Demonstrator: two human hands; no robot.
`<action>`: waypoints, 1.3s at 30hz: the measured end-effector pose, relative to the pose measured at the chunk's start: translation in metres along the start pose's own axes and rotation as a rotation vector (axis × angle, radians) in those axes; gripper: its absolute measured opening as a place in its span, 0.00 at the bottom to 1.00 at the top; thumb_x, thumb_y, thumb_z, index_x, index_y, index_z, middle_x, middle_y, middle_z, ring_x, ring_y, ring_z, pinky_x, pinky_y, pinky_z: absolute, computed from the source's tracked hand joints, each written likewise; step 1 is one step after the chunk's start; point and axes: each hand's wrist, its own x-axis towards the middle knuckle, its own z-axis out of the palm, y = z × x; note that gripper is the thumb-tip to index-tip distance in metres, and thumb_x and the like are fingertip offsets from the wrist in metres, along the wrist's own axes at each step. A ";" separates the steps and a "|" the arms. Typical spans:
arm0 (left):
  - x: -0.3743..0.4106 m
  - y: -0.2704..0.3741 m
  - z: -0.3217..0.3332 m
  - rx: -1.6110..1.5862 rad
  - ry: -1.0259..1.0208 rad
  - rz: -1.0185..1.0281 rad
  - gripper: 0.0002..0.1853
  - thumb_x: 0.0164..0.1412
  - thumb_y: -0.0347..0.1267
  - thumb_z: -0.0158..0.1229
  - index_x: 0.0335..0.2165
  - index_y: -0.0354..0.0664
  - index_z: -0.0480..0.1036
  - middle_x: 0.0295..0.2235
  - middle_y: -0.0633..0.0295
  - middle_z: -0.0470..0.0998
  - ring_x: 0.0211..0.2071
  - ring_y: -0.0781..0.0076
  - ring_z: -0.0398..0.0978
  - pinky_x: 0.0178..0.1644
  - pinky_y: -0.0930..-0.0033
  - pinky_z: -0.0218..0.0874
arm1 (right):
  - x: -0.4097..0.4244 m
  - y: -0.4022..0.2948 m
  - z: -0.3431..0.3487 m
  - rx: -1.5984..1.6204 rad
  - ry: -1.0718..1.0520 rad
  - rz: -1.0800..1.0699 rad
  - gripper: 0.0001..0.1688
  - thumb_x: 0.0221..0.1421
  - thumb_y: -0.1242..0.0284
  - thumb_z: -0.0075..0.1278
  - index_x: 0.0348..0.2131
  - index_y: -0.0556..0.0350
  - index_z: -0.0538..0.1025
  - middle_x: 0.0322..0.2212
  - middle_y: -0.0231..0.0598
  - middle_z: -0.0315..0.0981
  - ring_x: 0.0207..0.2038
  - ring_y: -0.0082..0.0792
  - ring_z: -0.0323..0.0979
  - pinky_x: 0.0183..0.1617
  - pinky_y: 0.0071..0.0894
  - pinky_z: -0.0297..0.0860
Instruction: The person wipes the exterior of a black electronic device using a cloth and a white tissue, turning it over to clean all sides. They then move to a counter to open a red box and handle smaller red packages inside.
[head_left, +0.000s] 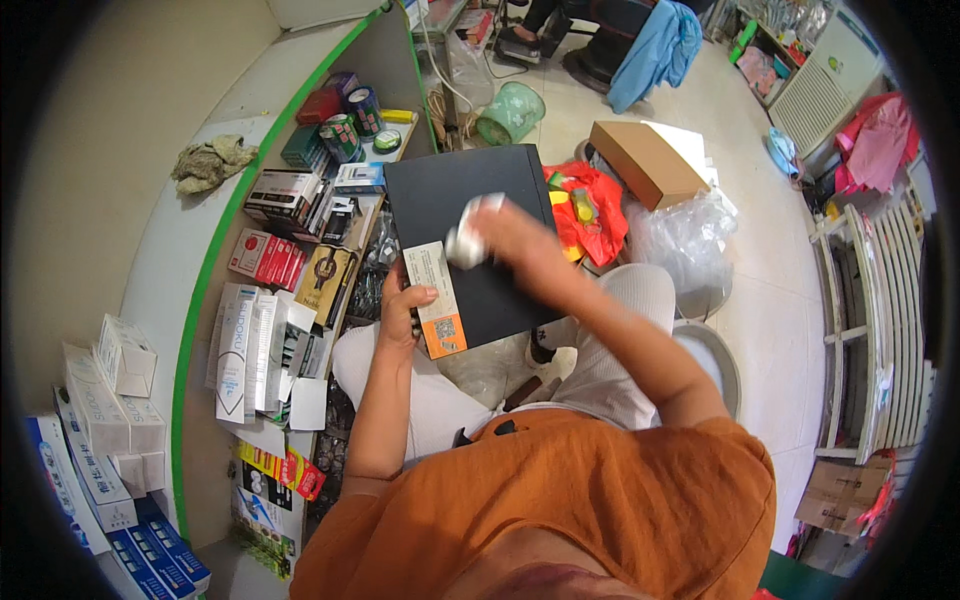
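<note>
A flat black case (465, 176) lies tilted above my lap. Along its left edge is a pale label (430, 270) with print and an orange end bearing a printed code. My left hand (399, 311) grips that edge, the thumb on top over the label and the fingers mostly hidden beneath. Over the middle of the case, my right hand (517, 236) is blurred, with a white wad (466, 246) in its fingers. The wad looks like cloth or tissue and overlaps the case's top face; whether it presses on it I cannot tell.
To the left, a shelf holds small cartons (270, 259) and rolls of tape (343, 139). A grey rag (214, 161) lies on the green-edged counter (247, 180). Rightward are a red plastic bag (606, 191), a cardboard box (649, 165) and a bucket (724, 367). Behind stands a green wastebasket (510, 112).
</note>
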 end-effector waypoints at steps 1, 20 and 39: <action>-0.003 0.001 0.002 0.019 -0.005 -0.013 0.34 0.35 0.26 0.54 0.48 0.34 0.65 0.37 0.57 0.75 0.36 0.67 0.76 0.43 0.68 0.70 | 0.019 0.023 -0.008 0.042 0.091 0.047 0.29 0.48 0.86 0.41 0.51 0.56 0.70 0.52 0.49 0.67 0.58 0.47 0.62 0.63 0.40 0.57; 0.011 -0.007 -0.017 -0.268 0.145 -0.023 0.22 0.42 0.28 0.53 0.42 0.39 0.70 0.32 0.61 0.75 0.31 0.66 0.77 0.37 0.66 0.72 | -0.080 0.020 -0.028 2.127 0.855 0.807 0.23 0.59 0.79 0.41 0.54 0.64 0.63 0.52 0.52 0.65 0.53 0.48 0.68 0.58 0.47 0.67; 0.018 -0.007 -0.015 -0.235 -0.120 -0.074 0.33 0.49 0.32 0.60 0.54 0.35 0.63 0.50 0.52 0.71 0.52 0.55 0.70 0.59 0.54 0.60 | -0.032 -0.062 -0.062 1.240 0.513 0.713 0.29 0.50 0.84 0.36 0.53 0.62 0.69 0.42 0.30 0.70 0.41 0.19 0.68 0.44 0.16 0.63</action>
